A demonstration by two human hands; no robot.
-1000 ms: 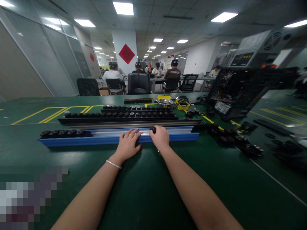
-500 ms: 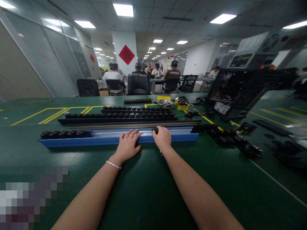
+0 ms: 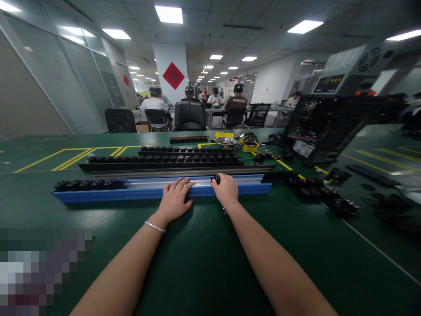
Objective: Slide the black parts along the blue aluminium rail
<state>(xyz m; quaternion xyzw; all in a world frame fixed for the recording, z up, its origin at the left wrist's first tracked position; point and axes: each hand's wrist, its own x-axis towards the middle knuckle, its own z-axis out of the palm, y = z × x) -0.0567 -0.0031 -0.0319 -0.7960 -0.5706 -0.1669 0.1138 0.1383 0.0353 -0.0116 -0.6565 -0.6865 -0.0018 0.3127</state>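
A long blue rail [image 3: 98,193] with a silver channel lies across the green table in front of me. Several small black round parts [image 3: 85,184] fill its left end. My left hand [image 3: 175,199] lies flat on the rail's front edge, fingers stretched out. My right hand [image 3: 226,189] is closed on one small black round part [image 3: 216,178] over the channel, right of the left hand.
Behind the blue rail lie black rails [image 3: 161,163] loaded with the same black parts. Loose black parts [image 3: 324,193] are scattered to the right. A black mesh crate [image 3: 324,125] stands at the back right, a metal bowl [image 3: 225,140] behind. People sit at a far table.
My right hand with the black part has slid a little to the right along the rail. My left hand has stayed in place.
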